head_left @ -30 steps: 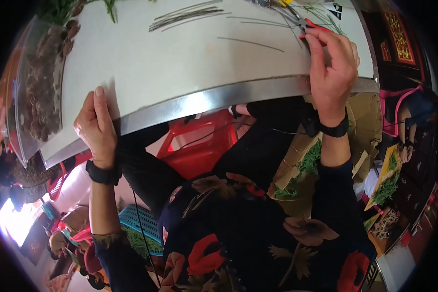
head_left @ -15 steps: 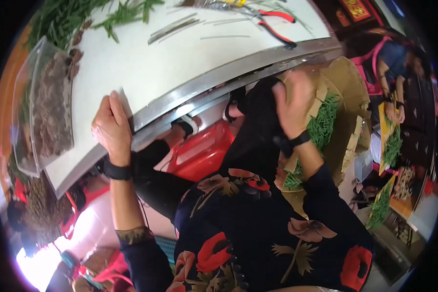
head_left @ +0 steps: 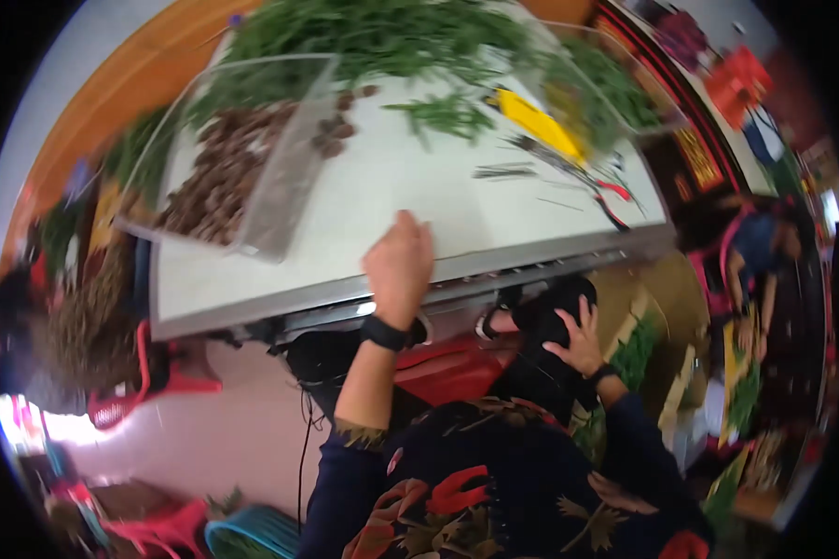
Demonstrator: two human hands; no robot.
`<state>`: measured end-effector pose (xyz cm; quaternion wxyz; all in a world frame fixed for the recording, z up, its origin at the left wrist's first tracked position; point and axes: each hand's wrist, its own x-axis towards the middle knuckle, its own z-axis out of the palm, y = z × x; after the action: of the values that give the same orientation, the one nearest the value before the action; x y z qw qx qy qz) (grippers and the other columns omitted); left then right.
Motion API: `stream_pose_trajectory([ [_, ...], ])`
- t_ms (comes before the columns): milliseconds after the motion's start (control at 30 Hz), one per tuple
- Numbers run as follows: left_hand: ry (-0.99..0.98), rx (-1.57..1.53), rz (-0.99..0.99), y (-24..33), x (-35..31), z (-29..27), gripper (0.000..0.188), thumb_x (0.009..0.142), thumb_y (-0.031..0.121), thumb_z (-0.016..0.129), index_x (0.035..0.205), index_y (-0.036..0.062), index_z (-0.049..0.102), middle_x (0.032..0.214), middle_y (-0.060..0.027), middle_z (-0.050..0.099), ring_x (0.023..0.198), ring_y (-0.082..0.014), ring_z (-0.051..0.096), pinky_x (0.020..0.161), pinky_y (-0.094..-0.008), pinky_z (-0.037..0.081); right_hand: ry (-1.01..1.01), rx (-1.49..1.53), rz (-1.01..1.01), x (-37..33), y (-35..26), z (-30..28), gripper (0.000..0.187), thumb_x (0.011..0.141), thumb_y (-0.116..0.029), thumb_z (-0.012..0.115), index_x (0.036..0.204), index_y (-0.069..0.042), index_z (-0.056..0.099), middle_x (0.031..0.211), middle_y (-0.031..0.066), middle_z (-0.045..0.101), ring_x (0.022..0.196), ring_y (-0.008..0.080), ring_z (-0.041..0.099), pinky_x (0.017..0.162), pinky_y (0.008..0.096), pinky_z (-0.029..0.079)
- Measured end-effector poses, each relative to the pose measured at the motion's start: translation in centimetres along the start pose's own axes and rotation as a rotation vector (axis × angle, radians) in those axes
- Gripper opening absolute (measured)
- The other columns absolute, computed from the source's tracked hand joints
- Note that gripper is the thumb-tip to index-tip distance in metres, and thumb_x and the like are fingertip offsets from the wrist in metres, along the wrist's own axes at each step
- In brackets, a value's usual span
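Note:
My left hand (head_left: 400, 267) rests at the near edge of the white table (head_left: 364, 200), its fingers curled together and nothing seen in them. Lying on my dark-trousered knee, my right hand (head_left: 580, 340) has its fingers spread and holds nothing. Beyond my left hand, short wire pieces (head_left: 505, 171) and green sprigs (head_left: 443, 115) lie on the tabletop. Red-handled pliers (head_left: 613, 197) sit near the right edge, beside a bright yellow object (head_left: 541, 126). To the left stands a clear plastic bin (head_left: 284, 200) of brown pine cones (head_left: 224, 172).
Green foliage (head_left: 382, 37) is heaped along the far side, with another clear bin (head_left: 615, 79) at right. A cardboard box (head_left: 685, 312) holding green sprigs stands by my right knee. A red stool (head_left: 461, 371) is below me. Another person (head_left: 760, 252) works at right.
The view has swung left and up, showing more of the table. My right hand has come down onto my knee. My left hand stays at the table edge, now with fingers curled.

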<state>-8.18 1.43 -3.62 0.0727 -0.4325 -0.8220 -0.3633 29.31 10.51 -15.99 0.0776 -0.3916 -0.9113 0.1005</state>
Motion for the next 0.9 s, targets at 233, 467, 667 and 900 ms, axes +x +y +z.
stream_pose_trajectory([
  [233,0.036,-0.11,0.006,0.3,-0.2,0.1,0.02,0.087,0.022,0.057,0.077,0.0065,0.049,0.065,-0.0118,0.059,0.059,-0.0332,0.059,0.053,-0.0438,0.045,0.026,0.358,0.099,-0.2,1.7,-1.4,0.056,0.079,-0.026,0.071,0.129,-0.01,0.05,0.145,0.0205,0.034,0.132,0.0432,0.029,0.11,0.0485,0.024],
  [467,0.034,-0.103,-0.029,0.3,0.1,-0.2,0.022,0.088,0.022,0.056,0.074,0.006,0.05,0.066,-0.0116,0.059,0.062,-0.0329,0.059,0.055,-0.043,0.046,0.199,0.958,0.363,0.1,8.3,0.6,0.038,0.087,-0.016,0.065,0.122,-0.004,0.053,0.124,0.0116,0.055,0.116,0.0249,0.05,0.101,0.0352,0.038],
  [667,0.089,-0.065,-0.043,0.1,-0.2,-0.1,0.023,0.088,0.024,0.056,0.074,0.0055,0.053,0.067,-0.0121,0.059,0.063,-0.0333,0.059,0.055,-0.0431,0.046,0.18,0.929,0.422,0.1,17.7,0.2,0.014,0.09,-0.026,0.064,0.089,-0.014,0.057,0.062,-0.0062,0.046,0.048,0.004,0.04,0.041,0.0194,0.03],
  [900,0.059,-0.062,-0.038,0.3,-0.7,-0.3,0.024,0.086,0.024,0.055,0.071,0.0049,0.055,0.065,-0.0131,0.06,0.062,-0.0337,0.06,0.056,-0.0448,0.047,-0.127,0.999,0.577,1.9,8.0,-0.2,0.032,0.087,-0.017,0.067,0.069,-0.013,0.041,0.061,-0.0067,0.034,0.054,0.0041,0.032,0.048,0.0209,0.027],
])
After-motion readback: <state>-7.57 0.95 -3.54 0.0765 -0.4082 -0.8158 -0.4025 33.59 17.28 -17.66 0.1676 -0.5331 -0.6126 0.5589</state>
